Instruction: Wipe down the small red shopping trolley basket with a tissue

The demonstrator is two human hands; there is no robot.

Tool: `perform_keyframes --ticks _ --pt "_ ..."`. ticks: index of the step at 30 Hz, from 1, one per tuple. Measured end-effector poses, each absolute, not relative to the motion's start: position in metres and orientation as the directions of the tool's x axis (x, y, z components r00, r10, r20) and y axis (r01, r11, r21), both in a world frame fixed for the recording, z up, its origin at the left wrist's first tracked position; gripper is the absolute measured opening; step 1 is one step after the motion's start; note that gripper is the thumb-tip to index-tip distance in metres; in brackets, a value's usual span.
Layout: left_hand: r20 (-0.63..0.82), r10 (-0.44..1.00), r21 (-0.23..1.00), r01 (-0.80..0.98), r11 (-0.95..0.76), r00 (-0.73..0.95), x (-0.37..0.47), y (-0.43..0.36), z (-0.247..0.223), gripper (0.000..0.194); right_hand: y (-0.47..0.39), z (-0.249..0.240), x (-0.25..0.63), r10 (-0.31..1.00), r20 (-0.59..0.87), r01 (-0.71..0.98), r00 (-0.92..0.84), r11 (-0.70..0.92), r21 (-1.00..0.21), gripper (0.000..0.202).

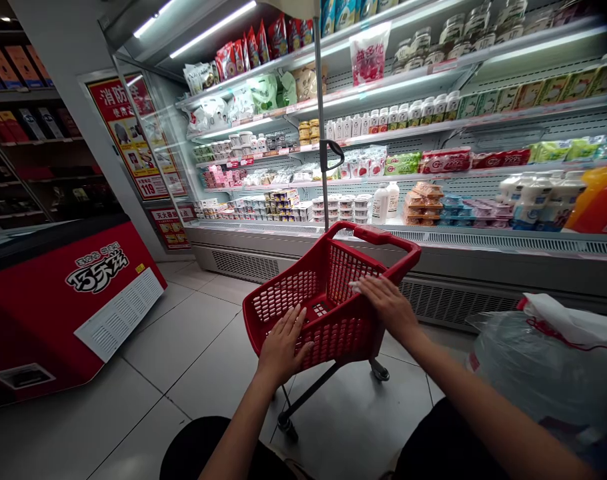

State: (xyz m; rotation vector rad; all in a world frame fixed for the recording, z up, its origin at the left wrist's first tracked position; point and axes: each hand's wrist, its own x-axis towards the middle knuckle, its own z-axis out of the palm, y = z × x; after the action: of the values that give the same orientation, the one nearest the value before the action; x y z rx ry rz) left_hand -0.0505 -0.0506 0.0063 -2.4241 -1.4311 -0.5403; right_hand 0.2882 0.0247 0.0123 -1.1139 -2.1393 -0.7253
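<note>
A small red plastic shopping cart [256, 317] on a grey wheeled frame stands in front of me; its basket has perforated sides. My left hand [283, 343] lies on the near rim, with its fingers stretched out and thumb apart, and nothing shows in it. At the right part of the rim, near the handle [408, 257], my right hand [387, 305] reaches over the edge. A bit of white material, like a tissue or wipe [354, 285], pokes out at its fingertips. Most of that white piece is hidden under the fingers.
A refrigerated display [293, 243] full of yogurts, drinks and bags runs behind the cart, with a vertical door edge and black handle [332, 155]. A red freezer [43, 313] stands left. On the right sits a large translucent plastic bag [538, 373]. The floor is grey tile [203, 373].
</note>
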Motion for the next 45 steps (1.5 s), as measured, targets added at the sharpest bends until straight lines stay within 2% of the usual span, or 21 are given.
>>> perform_keyframes --ticks 4,7,10,14,17,25,29,32,38,45 --pt "0.444 0.777 -0.049 0.878 -0.476 0.446 -0.053 -0.053 0.009 0.080 0.011 0.001 0.254 0.485 0.676 0.778 -0.555 0.590 0.216 0.067" --pt "0.433 0.785 -0.047 0.881 -0.471 0.442 -0.056 -0.054 0.010 0.079 0.015 0.012 0.273 0.456 0.652 0.741 -0.605 0.622 0.253 0.071" --pt "0.441 0.786 -0.036 0.883 -0.467 0.434 -0.056 -0.053 0.009 0.078 0.027 0.029 0.314 0.474 0.669 0.778 -0.572 0.573 0.258 0.073" --pt "0.447 0.778 -0.035 0.878 -0.477 0.441 -0.050 -0.051 0.007 0.080 0.036 0.034 0.339 0.524 0.710 0.848 -0.470 0.490 0.199 0.071" --pt "0.448 0.781 -0.036 0.882 -0.470 0.435 -0.045 -0.051 0.007 0.080 0.030 0.021 0.320 0.534 0.735 0.864 -0.419 0.483 0.142 0.069" --pt "0.438 0.787 -0.046 0.885 -0.463 0.434 -0.044 -0.054 0.011 0.079 -0.004 -0.009 0.229 0.493 0.690 0.767 -0.529 0.626 0.141 0.066" --pt "0.426 0.771 -0.090 0.870 -0.485 0.474 -0.047 -0.057 0.015 0.072 -0.006 -0.003 0.234 0.434 0.668 0.711 -0.605 0.671 0.208 0.070" --pt "0.419 0.756 -0.111 0.854 -0.508 0.504 -0.050 -0.058 0.017 0.068 0.004 0.012 0.272 0.438 0.660 0.730 -0.610 0.635 0.252 0.072" --pt "0.418 0.746 -0.124 0.846 -0.518 0.518 -0.043 -0.059 0.016 0.069 0.019 0.024 0.330 0.523 0.708 0.842 -0.475 0.505 0.192 0.066" --pt "0.443 0.748 -0.084 0.854 -0.514 0.494 -0.028 -0.061 0.012 0.071 -0.011 -0.013 0.244 0.520 0.729 0.821 -0.445 0.562 0.101 0.065"
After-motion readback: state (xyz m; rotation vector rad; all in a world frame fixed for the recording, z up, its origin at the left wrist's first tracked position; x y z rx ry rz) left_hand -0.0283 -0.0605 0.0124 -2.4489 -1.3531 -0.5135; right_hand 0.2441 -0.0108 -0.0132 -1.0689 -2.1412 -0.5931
